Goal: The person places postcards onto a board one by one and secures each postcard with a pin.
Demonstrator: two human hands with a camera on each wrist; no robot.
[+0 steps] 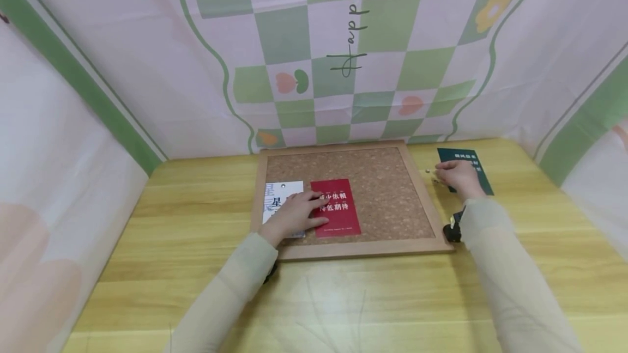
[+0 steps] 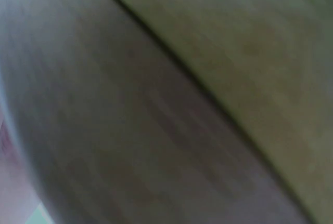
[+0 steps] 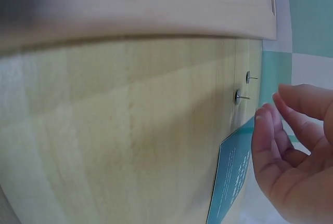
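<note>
left hand (image 1: 294, 215) lies spread on the corkboard (image 1: 387, 192), fingertips over the left part of a red card (image 1: 339, 217). its white print partly shows, "依賴" above "期待". a white card (image 1: 276, 200) beside it, partly under that hand, has a silver pin (image 1: 283, 186) near its top; "星" reads in black, "星辰" in purple. right hand (image 1: 458, 177) bends beside the board, over a green card (image 1: 461, 155) with white characters; its thumb and fingertips come close, but whether they pinch anything i cannot tell. two metal tacks (image 3: 242, 97) stand points up on the bench (image 1: 343, 304) nearby. sideways script on the cloth (image 1: 333, 10) says "happy".
</note>
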